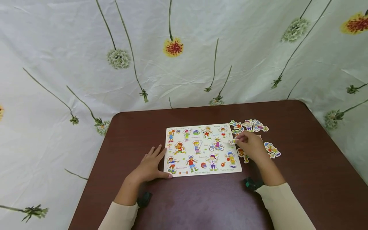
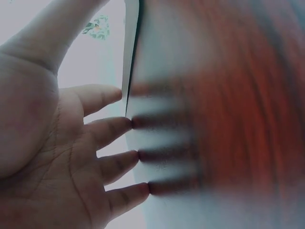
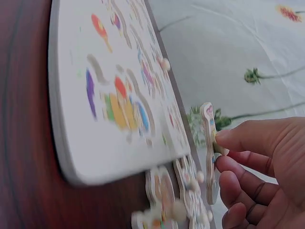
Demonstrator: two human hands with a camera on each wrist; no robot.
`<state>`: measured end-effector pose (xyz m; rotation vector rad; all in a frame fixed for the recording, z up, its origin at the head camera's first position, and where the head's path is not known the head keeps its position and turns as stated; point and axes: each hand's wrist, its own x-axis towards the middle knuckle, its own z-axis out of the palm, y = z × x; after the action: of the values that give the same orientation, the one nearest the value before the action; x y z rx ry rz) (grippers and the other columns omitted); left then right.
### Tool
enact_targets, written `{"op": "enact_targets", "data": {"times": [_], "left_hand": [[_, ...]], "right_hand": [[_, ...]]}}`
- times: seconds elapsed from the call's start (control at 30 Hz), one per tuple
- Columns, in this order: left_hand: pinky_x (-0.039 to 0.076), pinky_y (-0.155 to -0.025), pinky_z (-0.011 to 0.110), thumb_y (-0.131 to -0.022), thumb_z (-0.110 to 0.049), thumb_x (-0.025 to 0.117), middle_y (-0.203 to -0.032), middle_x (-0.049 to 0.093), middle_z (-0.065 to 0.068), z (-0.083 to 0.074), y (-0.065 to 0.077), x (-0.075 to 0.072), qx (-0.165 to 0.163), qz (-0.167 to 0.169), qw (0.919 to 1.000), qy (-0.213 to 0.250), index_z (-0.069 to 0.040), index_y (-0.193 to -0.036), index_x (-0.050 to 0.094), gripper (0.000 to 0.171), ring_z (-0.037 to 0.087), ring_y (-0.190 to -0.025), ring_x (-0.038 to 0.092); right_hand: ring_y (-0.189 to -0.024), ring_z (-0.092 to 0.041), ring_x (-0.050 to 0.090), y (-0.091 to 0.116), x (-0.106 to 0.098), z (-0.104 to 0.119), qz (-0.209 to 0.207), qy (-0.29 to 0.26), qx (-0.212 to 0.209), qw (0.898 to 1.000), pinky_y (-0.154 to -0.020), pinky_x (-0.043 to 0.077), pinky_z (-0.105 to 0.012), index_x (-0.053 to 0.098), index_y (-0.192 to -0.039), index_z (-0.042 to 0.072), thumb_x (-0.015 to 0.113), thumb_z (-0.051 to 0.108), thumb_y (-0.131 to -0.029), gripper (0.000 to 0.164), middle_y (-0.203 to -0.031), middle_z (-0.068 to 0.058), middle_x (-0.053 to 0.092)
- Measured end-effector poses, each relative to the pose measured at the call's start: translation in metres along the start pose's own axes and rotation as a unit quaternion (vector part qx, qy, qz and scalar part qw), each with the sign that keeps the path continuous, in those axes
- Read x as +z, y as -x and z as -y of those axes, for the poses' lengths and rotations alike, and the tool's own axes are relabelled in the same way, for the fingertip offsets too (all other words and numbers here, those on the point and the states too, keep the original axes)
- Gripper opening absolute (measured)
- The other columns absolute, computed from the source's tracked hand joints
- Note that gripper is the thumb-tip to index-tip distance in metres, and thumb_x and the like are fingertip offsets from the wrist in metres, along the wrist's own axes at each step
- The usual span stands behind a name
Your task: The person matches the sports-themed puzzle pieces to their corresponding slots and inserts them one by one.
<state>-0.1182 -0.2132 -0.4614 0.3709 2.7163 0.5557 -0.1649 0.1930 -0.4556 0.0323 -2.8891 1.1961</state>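
A light puzzle board [image 1: 188, 154] with colourful sports figures lies on the table. At its left edge, my left hand [image 1: 150, 164] rests with fingers spread, the thumb by the near left corner. In the left wrist view, the fingertips [image 2: 127, 121] of that hand meet the dark tabletop beside the board's edge [image 2: 127, 52]. Over the board's right edge, my right hand [image 1: 252, 146] pinches a figure-shaped wooden puzzle piece [image 1: 232, 141]. The right wrist view shows this piece [image 3: 210, 148] upright and edge-on between thumb and fingers, raised off the board.
Several loose puzzle pieces [image 1: 260, 126] with small knobs lie right of the board, partly under my right hand. Another piece [image 1: 271, 149] lies farther right. The dark brown table [image 1: 201, 198] ends at a floral cloth [image 1: 187, 76] behind it.
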Motion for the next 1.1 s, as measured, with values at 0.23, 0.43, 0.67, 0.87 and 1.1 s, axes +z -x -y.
{"op": "enact_targets", "data": {"times": [0.23,0.43,0.67,0.87,1.1], "left_hand": [[0.007,-0.115,0.068,-0.069,-0.056,0.08,-0.164,0.016,0.008,-0.007,-0.004,0.002,-0.008,0.003,0.9999,0.006,-0.015,-0.155,0.023,0.111,0.041,-0.151,0.002],[0.007,-0.116,0.067,-0.068,-0.057,0.081,-0.163,0.018,0.005,-0.017,-0.008,0.005,-0.005,-0.002,1.0,-0.002,-0.014,-0.155,0.024,0.112,0.038,-0.152,0.002],[0.008,-0.116,0.067,-0.068,-0.057,0.081,-0.163,0.019,0.005,-0.026,-0.014,0.009,-0.002,-0.006,1.0,-0.007,-0.013,-0.154,0.025,0.112,0.036,-0.152,0.004],[0.005,-0.116,0.067,-0.068,-0.055,0.082,-0.164,0.018,0.003,-0.031,-0.018,0.01,-0.002,-0.007,0.9999,0.01,-0.013,-0.155,0.023,0.113,0.034,-0.153,0.005],[0.009,-0.117,0.065,-0.07,-0.058,0.079,-0.164,0.014,0.01,-0.029,-0.016,0.009,-0.006,-0.001,1.0,-0.006,-0.016,-0.155,0.024,0.109,0.033,-0.152,0.01]], "right_hand": [[-0.08,-0.019,0.057,-0.009,0.015,0.017,0.016,-0.003,-0.009,1.0,-0.069,0.044,-0.028,0.066,-0.097,0.01,0.067,0.021,-0.09,0.013,-0.089,-0.007,0.064],[-0.083,-0.019,0.058,-0.017,0.026,0.028,0.035,-0.022,-0.037,0.998,-0.072,0.046,-0.03,0.067,-0.098,0.01,0.067,0.02,-0.091,0.012,-0.091,-0.007,0.064],[-0.087,-0.019,0.059,-0.026,0.035,0.041,0.058,-0.025,-0.057,0.996,-0.075,0.048,-0.031,0.066,-0.099,0.011,0.066,0.017,-0.092,0.009,-0.094,-0.006,0.065],[-0.089,-0.02,0.06,-0.036,0.041,0.056,0.062,-0.02,-0.066,0.996,-0.079,0.049,-0.033,0.067,-0.102,0.008,0.066,0.016,-0.091,0.013,-0.096,-0.007,0.065],[-0.086,-0.018,0.056,-0.047,0.054,0.068,0.075,-0.018,-0.079,0.994,-0.077,0.047,-0.029,0.067,-0.1,0.009,0.065,0.015,-0.091,0.011,-0.096,-0.006,0.059]]}}
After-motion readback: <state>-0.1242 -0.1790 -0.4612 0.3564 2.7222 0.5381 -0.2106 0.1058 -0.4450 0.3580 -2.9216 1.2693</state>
